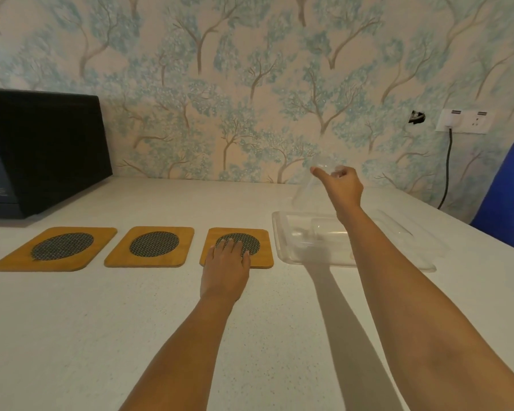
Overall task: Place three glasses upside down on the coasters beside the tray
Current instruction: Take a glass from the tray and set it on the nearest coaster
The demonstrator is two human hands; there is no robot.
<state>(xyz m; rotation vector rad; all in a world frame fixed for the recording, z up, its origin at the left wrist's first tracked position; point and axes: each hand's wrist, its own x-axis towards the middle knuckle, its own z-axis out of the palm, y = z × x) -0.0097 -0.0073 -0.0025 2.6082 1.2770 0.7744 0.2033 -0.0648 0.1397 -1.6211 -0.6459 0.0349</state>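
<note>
A clear glass (312,188) was held in the air above the far edge of the transparent tray (282,247), gripped near its base by the right hand (343,188) with fingers closed round it, its wider mouth tilted down and to the left. More glasses, hard to count, were seen lying in the tray. The left hand (227,262) was laid flat and released, palm down, on the nearest coaster (261,256), just beside the tray. Two other coasters (149,247) (57,249) were lined up further left on the worktop (101,321), both bare.
</note>
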